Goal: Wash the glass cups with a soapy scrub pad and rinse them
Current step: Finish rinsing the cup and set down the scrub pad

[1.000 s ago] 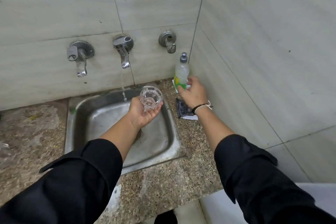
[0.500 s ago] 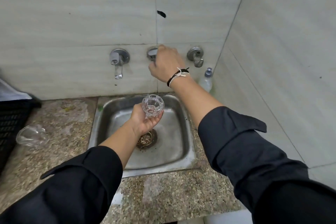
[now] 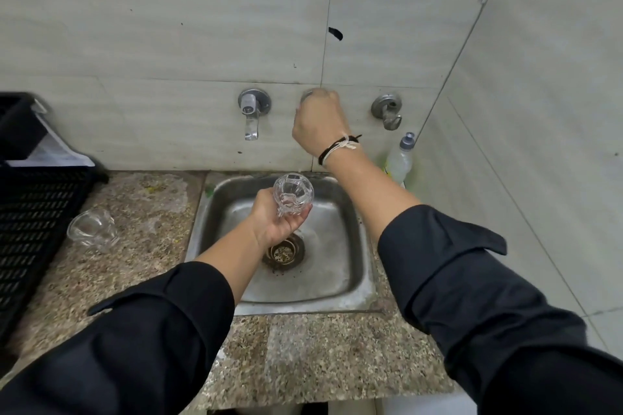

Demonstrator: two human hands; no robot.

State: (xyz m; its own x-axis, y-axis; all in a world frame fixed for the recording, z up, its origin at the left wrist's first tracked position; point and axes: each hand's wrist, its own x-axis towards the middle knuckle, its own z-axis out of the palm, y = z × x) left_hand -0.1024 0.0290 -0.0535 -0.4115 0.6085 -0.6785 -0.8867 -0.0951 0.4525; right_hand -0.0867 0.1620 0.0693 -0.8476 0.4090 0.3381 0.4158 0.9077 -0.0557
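While the left hand is holding a glass cup over the sink, the right hand is working the middle tap.

Fingers of the left grip are curling round the cup's base, keeping it tilted with its mouth facing up and back, probably so water from the spout above can run in for rinsing. The right grip is closing over the tap handle, which it is hiding; no stream is showing. A second glass cup is lying on its side on the table, left of the sink, near a black crate, likely waiting its turn or draining. A soap bottle is standing in the corner within reach.
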